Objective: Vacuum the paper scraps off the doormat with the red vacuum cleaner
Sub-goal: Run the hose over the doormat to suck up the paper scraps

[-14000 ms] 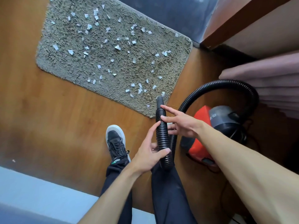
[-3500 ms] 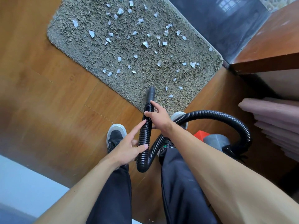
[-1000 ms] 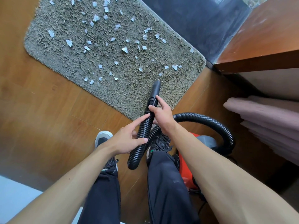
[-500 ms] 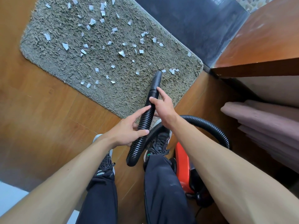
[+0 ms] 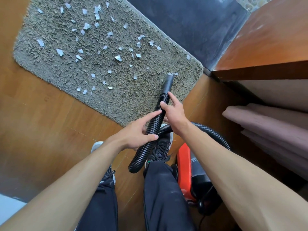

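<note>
In the head view, the person is holding the black ribbed hose (image 5: 155,124) of the red vacuum cleaner (image 5: 184,165) with both hands: the left hand (image 5: 133,137) is curling around its lower stretch with thumb and fingers closed on it, and the right hand (image 5: 173,112) is gripping higher up, just behind the smooth nozzle (image 5: 168,83), forefinger lying along the ribs. The nozzle tip is pressing into the doormat (image 5: 136,97) near its right corner, touching a couple of paper scraps (image 5: 93,47) there. By my reading the job is only starting: the strip along the mat's near edge is looking clean, while scraps are lying thick across the middle and toward the far and left edges. The mat's far edge is running out of frame, so any scraps beyond it are not showing. The cleaner's body is sitting on the wooden floor (image 5: 41,124) beside the right leg, largely hidden by the right forearm, and its switch is not visible; whether suction is running I cannot tell.
</note>
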Available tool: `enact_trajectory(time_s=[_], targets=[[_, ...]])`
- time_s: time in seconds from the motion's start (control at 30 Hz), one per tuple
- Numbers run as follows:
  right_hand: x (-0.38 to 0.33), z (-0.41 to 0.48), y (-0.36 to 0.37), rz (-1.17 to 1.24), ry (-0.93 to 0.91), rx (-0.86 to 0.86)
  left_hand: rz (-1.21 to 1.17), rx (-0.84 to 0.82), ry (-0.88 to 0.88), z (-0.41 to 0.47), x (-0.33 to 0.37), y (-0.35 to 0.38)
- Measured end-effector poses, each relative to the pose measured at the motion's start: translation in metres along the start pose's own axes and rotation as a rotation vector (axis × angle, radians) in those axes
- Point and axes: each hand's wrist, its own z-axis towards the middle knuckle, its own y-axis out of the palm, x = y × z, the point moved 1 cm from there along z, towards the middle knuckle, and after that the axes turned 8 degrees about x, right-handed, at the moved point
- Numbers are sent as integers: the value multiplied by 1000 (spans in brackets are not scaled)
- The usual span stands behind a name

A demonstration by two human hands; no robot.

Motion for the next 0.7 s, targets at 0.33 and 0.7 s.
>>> enact_trajectory(time_s=[0.33,0.7], targets=[[-4,9,-7,39,4,6,27,-1,8,11,11,1],[-9,15,6,-15,-77,-27,-27,15,-3,5,9,-9]])
